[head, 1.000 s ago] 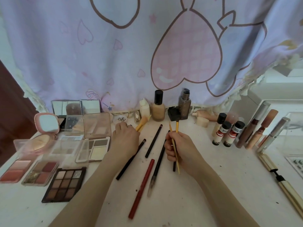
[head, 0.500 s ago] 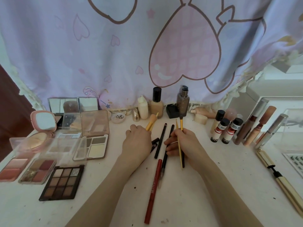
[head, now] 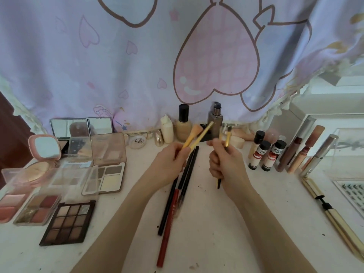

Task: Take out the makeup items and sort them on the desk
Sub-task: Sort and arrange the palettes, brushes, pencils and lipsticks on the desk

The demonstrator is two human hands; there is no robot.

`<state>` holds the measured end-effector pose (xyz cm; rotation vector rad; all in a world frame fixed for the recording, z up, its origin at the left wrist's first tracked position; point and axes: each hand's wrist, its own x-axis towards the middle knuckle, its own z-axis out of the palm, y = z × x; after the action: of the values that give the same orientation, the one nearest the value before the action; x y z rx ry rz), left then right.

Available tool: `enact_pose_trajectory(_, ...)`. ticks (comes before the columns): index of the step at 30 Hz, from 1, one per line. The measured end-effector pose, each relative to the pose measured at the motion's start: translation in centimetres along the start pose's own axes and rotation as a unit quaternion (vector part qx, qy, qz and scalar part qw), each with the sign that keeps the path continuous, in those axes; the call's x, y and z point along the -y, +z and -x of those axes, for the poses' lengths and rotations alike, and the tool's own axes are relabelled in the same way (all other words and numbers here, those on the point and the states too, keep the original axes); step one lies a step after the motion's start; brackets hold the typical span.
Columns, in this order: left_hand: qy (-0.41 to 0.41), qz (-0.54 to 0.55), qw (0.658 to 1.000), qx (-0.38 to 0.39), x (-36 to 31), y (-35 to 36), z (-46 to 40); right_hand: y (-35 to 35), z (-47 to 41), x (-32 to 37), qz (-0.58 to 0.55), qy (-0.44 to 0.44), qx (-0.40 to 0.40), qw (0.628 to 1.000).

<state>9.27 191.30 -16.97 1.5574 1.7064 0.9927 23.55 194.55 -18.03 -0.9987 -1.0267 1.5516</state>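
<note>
Head view: left hand [head: 167, 164] grips two yellow-handled brushes [head: 197, 134], right hand [head: 226, 166] grips more brushes [head: 227, 137], both raised mid-frame above pencils [head: 177, 190] on the desk [head: 236, 223], apparently grouping brushes.

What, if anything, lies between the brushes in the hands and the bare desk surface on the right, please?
Nothing visible. The left hand and right hand hold yellow-handled brushes above the pencils; the bare desk patch to the right is open, with the bottles behind it and the gold mascara further right.
</note>
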Motion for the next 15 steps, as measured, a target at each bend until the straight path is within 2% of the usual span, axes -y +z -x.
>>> enact_pose_trajectory(4,0.078,-0.043,0.994,0.064,-1.0,-0.6,0.4,-1.2,-0.2,1.1,-0.096,-0.016,0.023,0.995)
enact_pose_trajectory(6,0.097,-0.037,0.994,0.036,-1.1,-0.9,0.4,-1.6,-0.2,1.3,-0.112,-0.009,0.038,0.993)
enact_pose_trajectory(8,0.091,0.021,0.995,-0.026,-1.1,-1.3,0.3,-1.8,-0.3,1.4,-0.106,-0.005,0.056,0.993)
enact_pose_trajectory(10,0.057,0.105,0.988,-0.099,-1.0,-1.8,0.0,-1.8,-0.1,1.5,-0.060,-0.011,0.082,0.995)
enact_pose_trajectory(12,0.020,0.166,0.972,-0.166,-0.9,-2.5,-0.1,-1.6,0.3,1.7,0.041,-0.020,0.117,0.992)
enact_pose_trajectory(15,-0.006,0.211,0.951,-0.226,-0.9,-3.6,-0.1,-0.8,1.2,2.1,0.207,-0.044,0.174,0.962)
